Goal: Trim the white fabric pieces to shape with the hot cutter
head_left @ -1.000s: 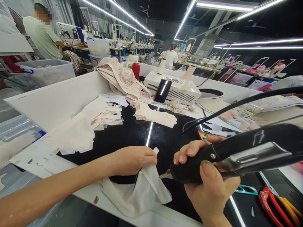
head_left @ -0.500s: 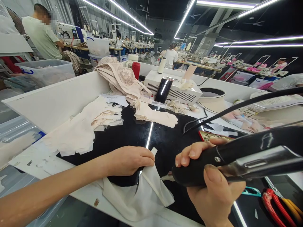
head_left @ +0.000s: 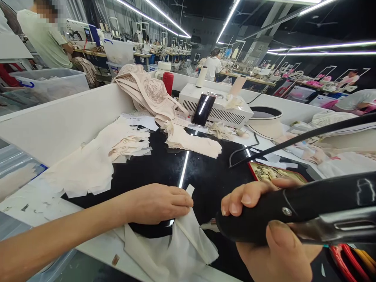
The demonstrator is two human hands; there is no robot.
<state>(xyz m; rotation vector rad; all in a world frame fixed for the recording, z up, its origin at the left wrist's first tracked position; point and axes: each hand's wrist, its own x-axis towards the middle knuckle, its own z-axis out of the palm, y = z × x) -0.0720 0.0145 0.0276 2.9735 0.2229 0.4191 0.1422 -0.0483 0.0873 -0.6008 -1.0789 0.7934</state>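
Observation:
My left hand (head_left: 160, 203) pinches the upper end of a pale, thin fabric piece (head_left: 188, 243), which drapes over the front edge of the glossy black board (head_left: 211, 176). My right hand (head_left: 264, 219) is wrapped round a thick black handheld tool (head_left: 252, 213) with a metal lever and a cable. The tool's small metal tip (head_left: 210, 225) points left, close beside the folded edge of the fabric; whether they touch is hard to tell.
Stacked beige pieces (head_left: 192, 141) and a larger pale pile (head_left: 85, 168) lie behind and left. Further back are lace bra cups (head_left: 147, 90), a phone (head_left: 203, 109) and a white vented box (head_left: 217, 103). Red-handled scissors (head_left: 343, 260) lie at right. People sit beyond.
The view has shifted slightly. The black tool and my right hand appear a little lower and further right. My left hand keeps its pinch on the fabric, which hangs much as before.

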